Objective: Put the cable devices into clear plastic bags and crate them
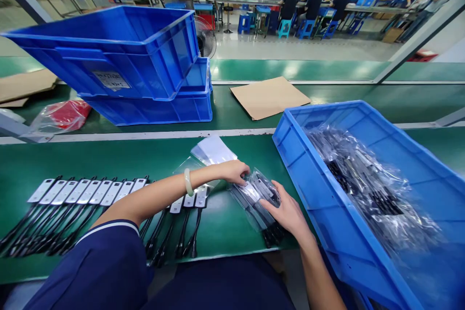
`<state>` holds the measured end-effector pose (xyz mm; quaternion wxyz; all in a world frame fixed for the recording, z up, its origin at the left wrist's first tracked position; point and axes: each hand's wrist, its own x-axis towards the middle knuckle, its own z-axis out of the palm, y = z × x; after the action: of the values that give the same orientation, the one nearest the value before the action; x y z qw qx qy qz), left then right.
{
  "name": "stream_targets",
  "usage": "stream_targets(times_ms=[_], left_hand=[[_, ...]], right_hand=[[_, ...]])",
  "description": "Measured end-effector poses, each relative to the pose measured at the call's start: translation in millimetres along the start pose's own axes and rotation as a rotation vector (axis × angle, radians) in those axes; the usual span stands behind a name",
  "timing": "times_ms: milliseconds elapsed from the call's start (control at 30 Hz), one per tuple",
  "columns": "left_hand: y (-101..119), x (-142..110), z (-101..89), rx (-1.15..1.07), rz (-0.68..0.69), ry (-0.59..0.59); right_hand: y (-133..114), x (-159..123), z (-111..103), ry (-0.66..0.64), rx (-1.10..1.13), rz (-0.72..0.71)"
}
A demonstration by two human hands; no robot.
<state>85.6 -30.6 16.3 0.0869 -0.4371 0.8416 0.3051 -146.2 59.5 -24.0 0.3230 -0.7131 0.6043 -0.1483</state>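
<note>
A small pile of clear plastic bags holding grey adapters with black cables point(256, 203) lies on the green bench in front of me. My left hand point(235, 171), with a pale bangle on the wrist, has its fingers curled at the upper end of a bag in this pile. Round the pile's right side is my right hand point(288, 209), thumb on top and fingers along the far edge. Unbagged white-faced adapters with black cables point(83, 191) lie in a row at left, partly hidden by my left arm. Flat clear bags point(214, 149) lie just beyond that arm.
A blue crate point(319, 203) at right holds many bagged adapters point(363, 174). Two stacked blue crates point(145, 101) stand at back left, near a red item in plastic point(67, 115). A cardboard sheet point(271, 97) lies behind. People sit in the distance.
</note>
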Motion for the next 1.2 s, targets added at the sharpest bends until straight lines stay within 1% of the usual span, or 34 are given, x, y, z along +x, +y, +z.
stream_targets(times_ms=[100, 167, 267, 333, 433, 567, 667, 800, 933, 1067, 1133, 1200], left_hand=[[-3, 11, 7.4, -0.088, -0.047, -0.048], [-5, 16, 9.9, -0.145, -0.060, -0.083], [-10, 21, 12.5, -0.236, -0.048, -0.134], [-13, 23, 14.1, -0.301, -0.024, -0.143], [-17, 23, 14.9, -0.396, 0.052, -0.136], [-20, 16, 11.6, -0.515, 0.221, -0.145], [-22, 8, 7.8, -0.581, 0.331, -0.172], [-21, 1, 5.9, -0.591, 0.418, -0.186], [-21, -1, 7.6, -0.548, 0.442, -0.135], [-22, -8, 1.9, -0.495, 0.408, -0.058], [-21, -19, -7.4, -0.465, 0.351, 0.033], [-18, -41, -19.1, -0.393, 0.270, 0.186]], right_hand=[[-5, 0, 3, 0.023, -0.090, 0.008], [-6, 2, 4, 0.035, -0.094, 0.032], [-4, 6, 3, 0.036, -0.082, 0.052], [-2, 8, 1, 0.035, -0.073, 0.051], [0, 10, -1, 0.037, -0.056, 0.048], [0, 10, -3, 0.026, -0.014, 0.044], [-1, 11, -3, -0.017, 0.033, 0.032], [-4, 9, -4, -0.092, 0.056, 0.017], [-18, 0, 2, -0.136, -0.023, -0.003], [-43, -11, 22, -0.082, -0.217, -0.043], [-53, -14, 35, -0.023, -0.302, -0.050], [-59, -13, 47, 0.043, -0.369, -0.046]])
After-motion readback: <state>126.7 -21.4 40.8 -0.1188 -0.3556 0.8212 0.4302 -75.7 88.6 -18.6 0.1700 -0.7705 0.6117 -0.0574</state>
